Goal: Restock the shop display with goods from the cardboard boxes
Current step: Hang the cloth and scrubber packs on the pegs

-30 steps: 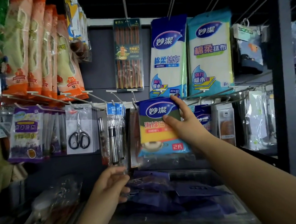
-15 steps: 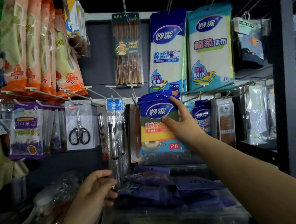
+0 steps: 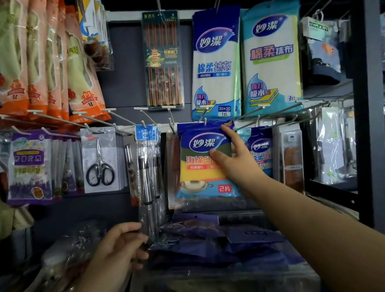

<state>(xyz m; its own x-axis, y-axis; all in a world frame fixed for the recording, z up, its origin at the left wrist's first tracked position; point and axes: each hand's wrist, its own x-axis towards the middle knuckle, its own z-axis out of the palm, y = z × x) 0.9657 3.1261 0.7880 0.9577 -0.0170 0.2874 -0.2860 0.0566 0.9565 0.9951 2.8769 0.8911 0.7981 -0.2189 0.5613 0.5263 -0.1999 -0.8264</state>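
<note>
Right hand (image 3: 234, 162) gripped sponge pack (image 3: 201, 166) at peg (image 3: 204, 120) — seemingly not released; left hand (image 3: 119, 249) pinched hanging utensil packet (image 3: 148, 188) — more stock below

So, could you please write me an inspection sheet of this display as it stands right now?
Surface: dark peg wall with rows of metal hooks; most carry goods.
Job's things: sponge pack held up at a hook in the lower row; whether it is threaded on cannot be told. Clear-sleeved utensil packs hang to its left.
Clutter: dark blue packets piled loose below the hooks.
Hands: right hand grips the sponge pack, fingers on its upper right edge; left hand holds the bottom of the utensil packs.
Cables: nothing seen.
Surroundings: scissors card, chopstick pack, cloth packs, glove packs, dark shelf post.
</note>
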